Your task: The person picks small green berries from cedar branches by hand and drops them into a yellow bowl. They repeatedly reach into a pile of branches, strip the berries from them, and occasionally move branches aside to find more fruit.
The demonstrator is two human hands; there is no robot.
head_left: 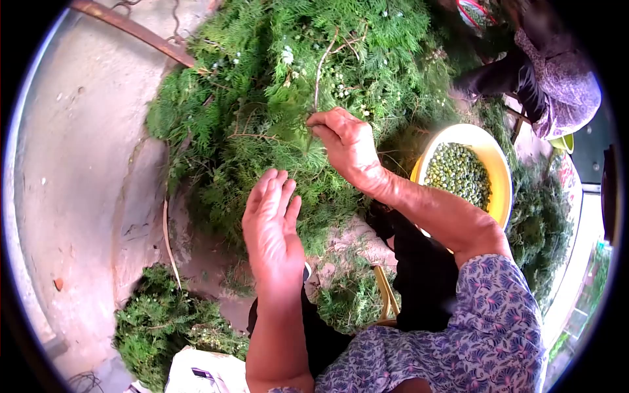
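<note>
A pale concrete floor (78, 144) bears a heap of arborvitae branches (393, 39). Over the heap, a thin brown twig (319, 75) points away from the body, leaning slightly right, its near end pinched by the right hand (347, 141), forearm slanting forward-left. The left hand (270, 223) is empty, fingers loosely straight, pointing forward.

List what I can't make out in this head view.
Head view: the bottom of the yellow bucket, hidden under small green pieces.
Head view: which leaves belong to the twig in the right hand, lost against the green pile.
Head view: the co-worker's whole figure, cut off by the dark lens edge.
Head view: the red-rimmed container's contents, too small and blurred.
</note>
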